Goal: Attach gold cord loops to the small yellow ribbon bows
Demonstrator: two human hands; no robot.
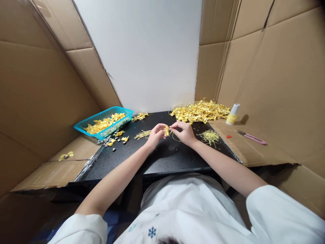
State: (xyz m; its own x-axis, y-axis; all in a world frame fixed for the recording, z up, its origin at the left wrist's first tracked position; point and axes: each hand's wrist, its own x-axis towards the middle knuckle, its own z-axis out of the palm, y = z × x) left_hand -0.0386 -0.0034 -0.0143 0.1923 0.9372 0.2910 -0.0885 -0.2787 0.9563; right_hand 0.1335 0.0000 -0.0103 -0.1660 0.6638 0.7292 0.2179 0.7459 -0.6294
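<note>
Over the middle of the black table, my left hand (157, 135) pinches a small yellow ribbon bow (167, 130) upright between thumb and fingers. My right hand (185, 133) is closed beside it, its fingertips at the bow's right side. A thin yellow thread (174, 138) loops down below those fingertips; the exact grip is too small to see clearly. Just left of my left hand lies a bundle of thin gold sticks or ties (142, 134). To the right of my right hand is a tangle of short yellow thread pieces (210, 137).
A blue basket (119, 127) of yellow bows stands at left, with silvery beads (108, 140) before it. A large heap of yellow bows (200, 111) lies back right. Further right are a thread spool (232, 115) and a pink-handled cutter (255, 138). Cardboard walls (276, 78) enclose the sides.
</note>
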